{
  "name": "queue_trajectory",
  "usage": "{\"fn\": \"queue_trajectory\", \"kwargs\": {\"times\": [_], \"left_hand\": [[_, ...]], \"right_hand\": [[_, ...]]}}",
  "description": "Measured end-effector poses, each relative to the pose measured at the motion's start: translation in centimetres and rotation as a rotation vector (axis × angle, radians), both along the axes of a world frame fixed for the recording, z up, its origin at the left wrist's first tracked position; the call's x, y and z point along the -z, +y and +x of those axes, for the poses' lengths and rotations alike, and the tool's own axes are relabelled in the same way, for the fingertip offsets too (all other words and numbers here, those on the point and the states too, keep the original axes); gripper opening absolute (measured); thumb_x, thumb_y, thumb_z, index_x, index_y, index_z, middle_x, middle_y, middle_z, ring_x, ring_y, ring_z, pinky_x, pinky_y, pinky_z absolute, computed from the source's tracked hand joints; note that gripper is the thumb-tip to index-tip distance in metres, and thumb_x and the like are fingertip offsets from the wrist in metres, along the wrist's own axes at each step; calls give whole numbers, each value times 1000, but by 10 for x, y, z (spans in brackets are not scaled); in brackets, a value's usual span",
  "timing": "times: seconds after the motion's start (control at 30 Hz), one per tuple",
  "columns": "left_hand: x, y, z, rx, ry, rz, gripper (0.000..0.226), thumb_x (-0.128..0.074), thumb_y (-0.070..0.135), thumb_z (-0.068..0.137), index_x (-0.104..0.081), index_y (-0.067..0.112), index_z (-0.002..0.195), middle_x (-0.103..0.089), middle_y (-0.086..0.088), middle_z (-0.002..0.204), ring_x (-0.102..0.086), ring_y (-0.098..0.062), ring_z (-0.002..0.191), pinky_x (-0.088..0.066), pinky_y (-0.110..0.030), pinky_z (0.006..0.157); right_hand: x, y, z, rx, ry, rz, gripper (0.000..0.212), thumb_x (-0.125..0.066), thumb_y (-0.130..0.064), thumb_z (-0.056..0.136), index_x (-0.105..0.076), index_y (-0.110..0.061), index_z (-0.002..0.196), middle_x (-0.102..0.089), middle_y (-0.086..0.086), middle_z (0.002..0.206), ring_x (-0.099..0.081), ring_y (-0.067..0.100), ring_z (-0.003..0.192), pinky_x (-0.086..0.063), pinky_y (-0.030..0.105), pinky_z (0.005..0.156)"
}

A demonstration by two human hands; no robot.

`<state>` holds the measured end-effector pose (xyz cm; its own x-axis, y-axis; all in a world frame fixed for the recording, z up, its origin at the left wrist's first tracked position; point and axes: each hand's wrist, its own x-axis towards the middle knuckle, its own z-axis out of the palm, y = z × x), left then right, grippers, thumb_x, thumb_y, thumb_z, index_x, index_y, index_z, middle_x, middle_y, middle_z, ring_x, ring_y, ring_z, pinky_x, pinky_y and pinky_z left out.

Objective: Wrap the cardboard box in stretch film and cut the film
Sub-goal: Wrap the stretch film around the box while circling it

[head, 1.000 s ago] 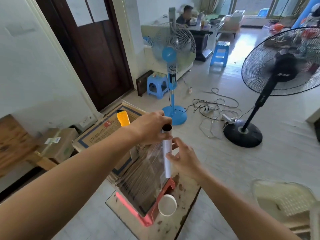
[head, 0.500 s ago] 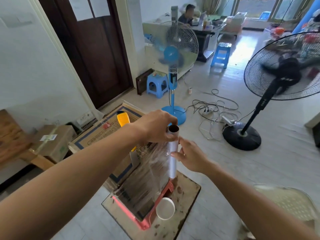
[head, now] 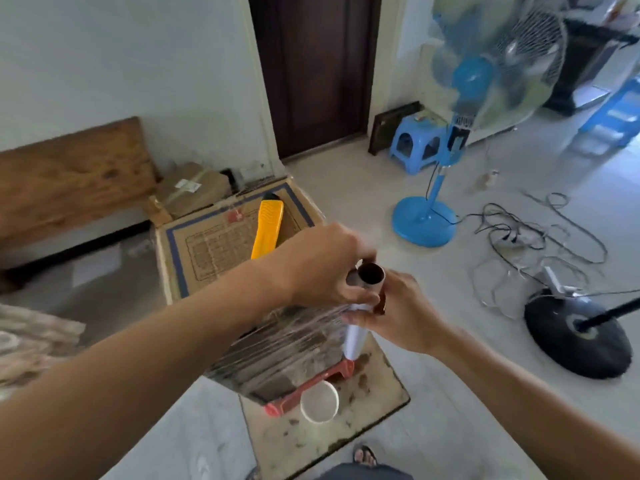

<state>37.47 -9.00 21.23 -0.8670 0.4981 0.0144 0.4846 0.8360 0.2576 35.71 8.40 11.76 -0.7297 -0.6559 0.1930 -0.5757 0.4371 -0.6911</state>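
Observation:
The cardboard box [head: 214,251] stands on a red stool [head: 311,382], its near side covered by shiny stretch film [head: 284,344]. An upright roll of stretch film [head: 356,336] with a brown core is at the box's right corner. My left hand [head: 322,268] grips the top of the roll's core. My right hand [head: 398,313] holds the roll just below, fingers wrapped around it. A yellow utility knife [head: 267,228] lies on top of the box.
A white cup [head: 318,401] and the stool rest on a stained board [head: 367,420]. A blue fan [head: 450,140] and a black fan base [head: 578,336] stand to the right, with loose cables [head: 533,237] between them. Another box [head: 192,190] sits by the wall.
The view has turned left and down, closer over the box. Both hands have kept hold of the roll, which now sits lower against the box's right corner.

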Motion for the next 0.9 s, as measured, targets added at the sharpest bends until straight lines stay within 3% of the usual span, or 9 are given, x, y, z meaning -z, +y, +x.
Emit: {"fn": "queue_trajectory", "kwargs": {"times": [0.13,0.2,0.33,0.5,0.67,0.73,0.8,0.9], "left_hand": [[0,0,2,-63,9,-41,30,-70,48,80,-63,24,98,-51,10,81,-51,-11,74,-42,-26,65],[0,2,-1,-113,23,-38,29,-69,49,81,-62,24,93,-52,11,80,-50,-10,72,-38,-23,63],[6,7,-3,-213,36,-4,35,-68,56,80,-55,24,79,-51,12,73,-47,-6,65,-38,-21,58],[11,14,-6,-376,61,24,36,-62,59,76,-47,27,68,-55,9,68,-55,-14,63,-51,-35,59],[10,14,1,-516,72,105,38,-60,62,79,-54,26,71,-54,10,59,-53,-6,56,-38,-24,50],[10,15,4,-574,55,145,35,-62,60,79,-60,27,89,-52,11,56,-52,-3,54,-36,-23,50],[9,19,7,-624,22,192,29,-65,57,80,-61,33,95,-54,12,57,-53,-3,57,-35,-21,50],[7,26,9,-702,-12,232,25,-68,55,80,-66,34,95,-59,7,66,-56,-10,65,-41,-26,53]], "right_hand": [[-3,4,-16,-135,-68,27,36,-79,-32,80,-57,-26,108,-57,-24,90,-58,-3,86,-42,9,72],[-4,6,-25,-185,-68,56,38,-80,-31,79,-56,-26,108,-58,-23,91,-58,-4,86,-43,10,73],[-7,10,-40,-164,-41,82,49,-85,-39,71,-49,-42,103,-63,-17,90,-61,5,77,-53,25,71],[-6,9,-51,-192,-63,45,45,-85,-29,74,-53,-38,103,-65,-16,86,-62,4,75,-53,23,70],[-3,3,-65,-315,-66,31,41,-83,-28,76,-55,-33,106,-66,-13,93,-64,11,83,-55,32,73],[-2,0,-75,-393,-57,23,43,-82,-29,77,-51,-47,101,-64,-17,91,-62,9,81,-53,26,71],[0,-1,-87,-493,-29,-7,48,-81,-28,77,-46,-54,97,-60,-22,86,-59,7,78,-46,16,67],[1,-2,-102,-613,-61,-60,48,-82,-27,77,-50,-46,106,-57,-25,84,-58,4,73,-41,10,64]]}}
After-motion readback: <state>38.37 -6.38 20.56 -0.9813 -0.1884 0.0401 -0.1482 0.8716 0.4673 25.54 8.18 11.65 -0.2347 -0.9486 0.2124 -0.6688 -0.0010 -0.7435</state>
